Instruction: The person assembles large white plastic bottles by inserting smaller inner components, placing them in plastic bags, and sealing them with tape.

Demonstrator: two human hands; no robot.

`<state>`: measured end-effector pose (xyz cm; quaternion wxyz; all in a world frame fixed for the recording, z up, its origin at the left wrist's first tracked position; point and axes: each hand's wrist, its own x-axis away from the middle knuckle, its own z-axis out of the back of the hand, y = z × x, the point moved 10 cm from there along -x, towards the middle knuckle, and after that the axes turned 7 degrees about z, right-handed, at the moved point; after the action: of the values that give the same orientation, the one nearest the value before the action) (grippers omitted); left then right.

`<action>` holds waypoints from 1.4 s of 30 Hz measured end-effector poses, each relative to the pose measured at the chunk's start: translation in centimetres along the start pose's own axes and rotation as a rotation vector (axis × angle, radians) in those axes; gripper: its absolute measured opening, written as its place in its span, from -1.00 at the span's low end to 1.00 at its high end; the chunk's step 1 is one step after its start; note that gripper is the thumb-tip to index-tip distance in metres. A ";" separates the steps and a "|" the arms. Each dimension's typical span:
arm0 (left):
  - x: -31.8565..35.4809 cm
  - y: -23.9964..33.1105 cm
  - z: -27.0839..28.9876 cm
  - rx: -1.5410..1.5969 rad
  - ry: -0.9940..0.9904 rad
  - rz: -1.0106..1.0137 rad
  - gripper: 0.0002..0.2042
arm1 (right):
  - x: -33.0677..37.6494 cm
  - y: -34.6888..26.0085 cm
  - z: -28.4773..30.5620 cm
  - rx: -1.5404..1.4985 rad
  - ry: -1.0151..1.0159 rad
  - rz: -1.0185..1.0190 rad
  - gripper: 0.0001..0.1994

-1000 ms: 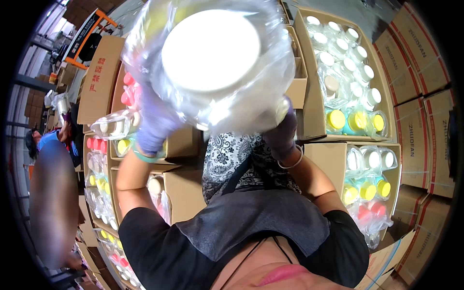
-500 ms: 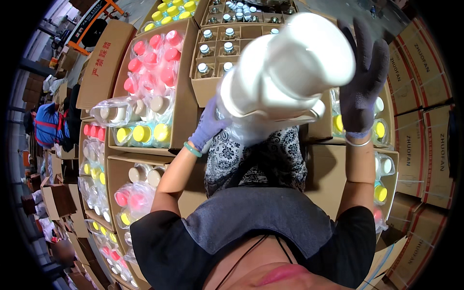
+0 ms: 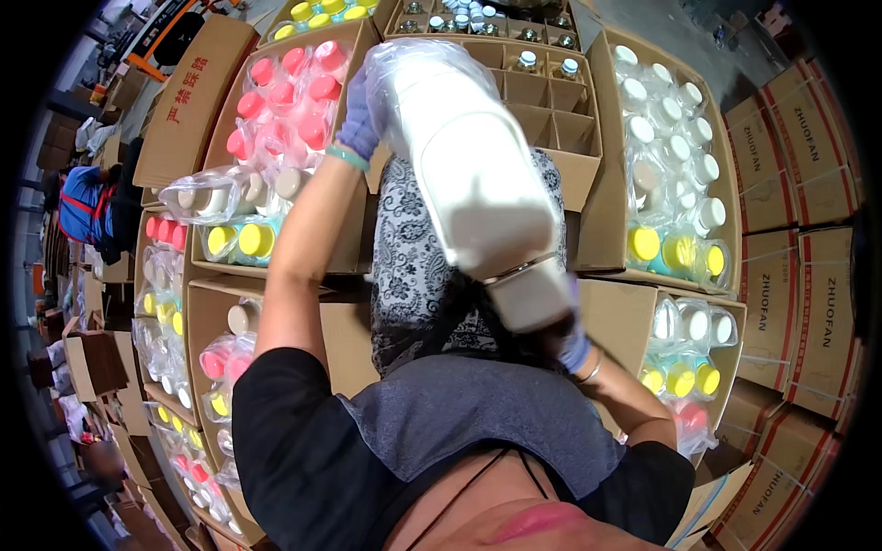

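A large white plastic jug (image 3: pixel 478 174) with a rounded body and a squarish near end hangs tilted above my lap. Clear plastic film (image 3: pixel 413 69) wraps its far end. My left hand (image 3: pixel 358 119), in a purple-grey glove, grips that far end from the left side; its fingers partly go out of sight behind the film. At the near end my right hand (image 3: pixel 571 344), gloved too, is closed against the squarish part from the right and below. Most of its fingers are hidden or blurred.
Open cartons surround me: pink-capped bottles (image 3: pixel 280 96) at the left, white-capped bottles (image 3: pixel 666 138) at the right. A divided carton (image 3: pixel 574 170) with small glass bottles stands ahead. Closed cartons (image 3: pixel 772 303) are stacked far right. Another person (image 3: pixel 87 207) is at the far left.
The jug has swung so its narrower end points toward me. My right hand, open and raised at the right before, has come down to that end. My left hand has moved forward.
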<state>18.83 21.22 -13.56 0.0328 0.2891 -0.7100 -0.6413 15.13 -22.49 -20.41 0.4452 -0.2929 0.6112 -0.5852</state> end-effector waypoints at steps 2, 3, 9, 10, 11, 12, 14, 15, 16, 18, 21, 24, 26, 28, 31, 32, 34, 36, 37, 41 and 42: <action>-1.5 0.7 -2.1 -0.442 -0.080 -0.083 -0.65 | 1.3 -2.4 -2.2 0.491 -0.204 0.318 -0.50; -1.8 -0.4 -2.7 -0.556 -0.093 0.007 -0.67 | 2.2 -3.1 -3.6 0.953 -0.323 0.523 -0.53; -3.5 0.7 -7.2 -0.303 -0.108 0.088 -0.64 | -16.3 -12.4 4.6 0.790 0.145 0.629 -0.55; -3.9 2.3 -8.7 -0.280 -0.146 0.000 -0.63 | -20.6 -11.9 5.7 0.681 0.153 0.539 -0.52; -4.0 3.4 -10.1 -0.258 -0.091 0.029 -0.63 | -24.3 -10.8 7.2 0.582 0.168 0.439 -0.48; -3.6 5.8 -12.0 -0.253 -0.037 0.053 -0.63 | -27.3 -8.7 8.4 0.347 0.021 0.367 -0.47; -3.3 5.9 -10.2 -0.099 0.045 0.066 -0.63 | -29.3 -7.3 8.2 0.408 -0.145 0.286 -0.49; -3.1 3.8 -8.1 -0.110 0.045 0.117 -0.62 | -30.1 -4.1 8.0 -0.006 -0.175 0.116 -0.55; -3.1 1.1 -6.3 -0.113 0.027 0.167 -0.62 | -30.3 0.7 7.8 -0.408 -0.184 -0.062 -0.61; -1.3 -1.9 -6.5 0.286 0.108 0.638 -0.60 | -29.4 3.5 7.2 -0.281 -0.194 0.102 -0.68; 0.4 6.5 -6.8 -0.180 0.126 0.215 -0.60 | -23.0 2.2 4.7 0.868 -0.290 0.321 -0.67; 2.0 9.2 -12.1 -0.415 -0.212 -0.065 -0.54 | -19.0 -0.1 3.4 0.415 -0.144 0.125 -0.66; 2.6 8.9 -14.1 -0.492 -0.311 -0.091 -0.50 | -14.6 4.9 3.9 0.374 -0.098 0.105 -0.68; 2.6 6.9 -12.0 -0.452 -0.255 0.049 -0.48 | -11.1 4.0 1.9 0.675 -0.251 0.204 -0.71; 2.8 4.7 -10.0 -0.447 -0.172 0.113 -0.46 | -7.7 -1.6 0.0 1.105 -0.596 0.361 -0.72; 2.8 4.1 -9.9 -0.428 -0.159 0.116 -0.45 | -7.5 -1.4 3.2 0.888 -0.585 0.314 -0.71; 2.5 4.0 -10.1 -0.374 -0.163 0.081 -0.49 | -10.8 -3.2 7.7 0.551 -0.350 0.207 -0.67; 2.0 4.8 -11.3 -0.292 -0.189 0.003 -0.58 | -16.4 -11.8 9.7 0.531 0.008 0.350 -0.61; 1.9 5.3 -11.9 -0.419 -0.183 -0.042 -0.62 | -18.6 -16.4 8.3 0.617 0.163 0.566 -0.59; 3.3 11.1 -15.2 -1.008 0.111 -0.244 -0.62 | -25.5 -14.3 4.3 0.463 -0.082 0.592 -0.58; 4.7 14.4 -17.6 -0.938 0.014 -0.346 -0.61 | -27.5 -9.2 5.4 0.115 -0.074 0.197 -0.59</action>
<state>17.01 3.57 1.39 0.0571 0.3609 -0.2868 -0.8856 30.35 -2.07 -5.45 0.5387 -0.2266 0.5856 -0.5618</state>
